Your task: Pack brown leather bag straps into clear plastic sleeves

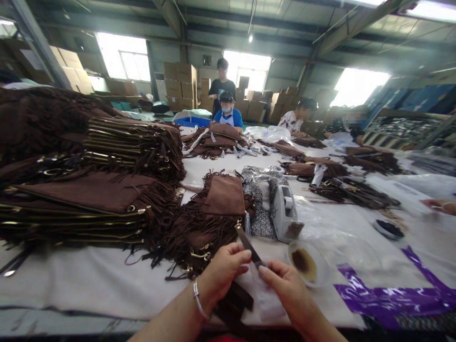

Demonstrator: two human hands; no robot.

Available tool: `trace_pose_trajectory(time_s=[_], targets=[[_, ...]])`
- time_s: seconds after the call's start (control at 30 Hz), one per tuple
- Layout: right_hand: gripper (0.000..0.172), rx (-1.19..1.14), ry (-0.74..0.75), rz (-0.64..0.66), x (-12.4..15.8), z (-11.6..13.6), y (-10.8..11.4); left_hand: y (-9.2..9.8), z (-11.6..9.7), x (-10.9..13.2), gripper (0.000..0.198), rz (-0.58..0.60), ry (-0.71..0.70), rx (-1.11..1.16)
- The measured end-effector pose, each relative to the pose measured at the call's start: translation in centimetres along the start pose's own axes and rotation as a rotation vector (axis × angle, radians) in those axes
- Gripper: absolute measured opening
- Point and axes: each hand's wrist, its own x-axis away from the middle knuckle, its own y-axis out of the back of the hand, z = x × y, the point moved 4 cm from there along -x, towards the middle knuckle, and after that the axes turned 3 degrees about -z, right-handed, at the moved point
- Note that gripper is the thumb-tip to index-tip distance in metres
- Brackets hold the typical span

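Between my two hands runs a dark brown strap (pixel 249 245) with a gold clasp at its far end. My left hand (pixel 228 266) pinches it on the near side of the clasp. The fingers of my right hand (pixel 280 280) grip it lower down, along with a thin whitish wrapping piece (pixel 263 297) that hangs below. More dark strap (pixel 238 297) drapes under my left wrist toward the table edge. Just beyond the clasp lies a small brown fringed bag (pixel 225 195), flat on a heap of fringe.
Stacks of brown fringed bags (pixel 89 192) fill the left side. A white tape dispenser (pixel 285 213) stands beyond my right hand, near a bowl of brown liquid (pixel 302 262). Purple tape (pixel 388 297) lies right. Several people sit or stand across the table; another person's hand (pixel 440 205) reaches in at right.
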Motion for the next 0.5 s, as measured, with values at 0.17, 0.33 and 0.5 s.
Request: trace_pose_trajectory(time_s=[0.17,0.33,0.5], targets=[[0.037,-0.212,-0.192,0.117,2.3,-0.8,0.4,0.3,0.0,-3.1,0.042,-0.023,0.295,0.329],[0.043,-0.094,-0.176,0.117,2.8,-1.8,0.9,-1.3,-1.4,-6.0,0.016,-0.232,0.141,0.363],[0.047,0.154,-0.082,-0.012,1.6,-1.0,1.4,-2.3,-2.4,-5.7,0.005,-0.251,0.033,0.355]])
